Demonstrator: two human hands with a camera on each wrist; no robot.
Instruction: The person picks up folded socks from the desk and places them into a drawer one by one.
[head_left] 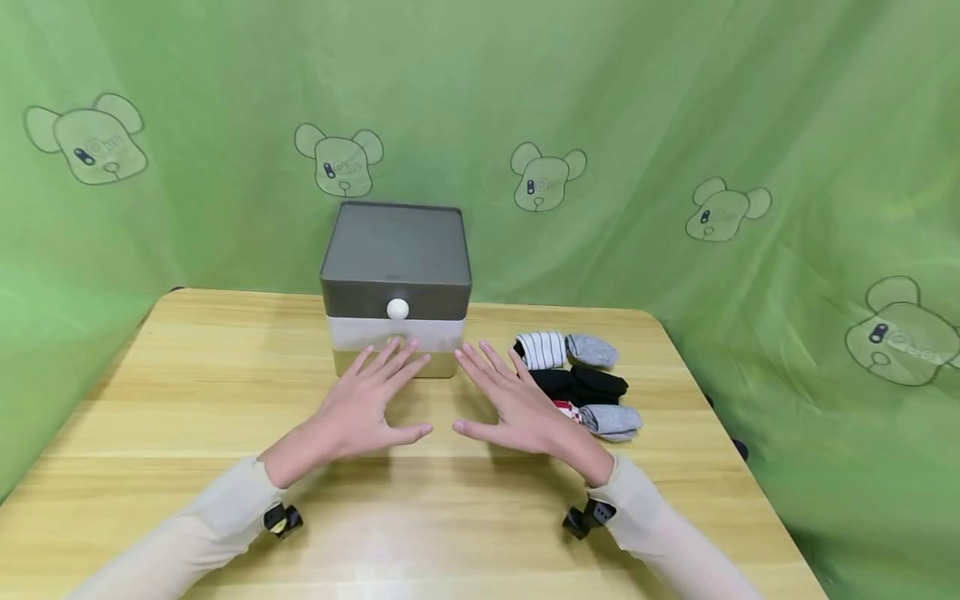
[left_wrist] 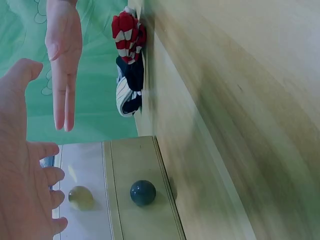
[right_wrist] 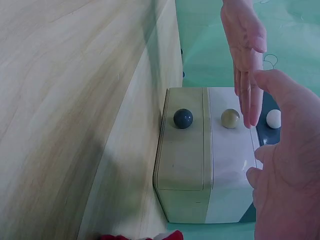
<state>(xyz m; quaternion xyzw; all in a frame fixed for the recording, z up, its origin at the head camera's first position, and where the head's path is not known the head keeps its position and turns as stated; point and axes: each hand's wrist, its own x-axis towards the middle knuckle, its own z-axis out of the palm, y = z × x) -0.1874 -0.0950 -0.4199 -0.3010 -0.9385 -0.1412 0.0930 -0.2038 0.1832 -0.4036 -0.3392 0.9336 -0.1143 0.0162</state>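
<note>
**Two spread hands, drawer box [head_left: 397,250] at 12 o'clock, rolled socks [head_left: 592,386] toward 2–3 o'clock**

Head view: left hand [head_left: 360,412] and right hand [head_left: 517,412] held out over the wooden desk [head_left: 225,400], thumbs pointing at each other, gap between; fingers of both released, straight and fanned, grasping nothing; left fingertips overlap the box front in this view, contact cannot be told.

Drawer box sits at the far edge, roughly the left hand's 12 o'clock; three tiers, all pushed in; dark grey top with white knob [head_left: 397,309]; white middle with beige knob [right_wrist: 230,118]; beige bottom with dark knob [right_wrist: 183,119].

Socks bunch at the right hand's 2 o'clock, beside it; in the bunch, striped white roll [head_left: 542,350] at 10 o'clock, grey roll [head_left: 592,351] at 1, black rolls [head_left: 598,383] across the centre, red-and-white roll [left_wrist: 128,37] at 7 and partly behind the right hand in head view, second grey roll [head_left: 611,422] at 4–5.

Pale sleeves [head_left: 202,525], small black wrist cameras [head_left: 589,517]; green cloth [head_left: 450,100] with bear-head prints hangs from 9 round through 12 to 3 o'clock.
</note>
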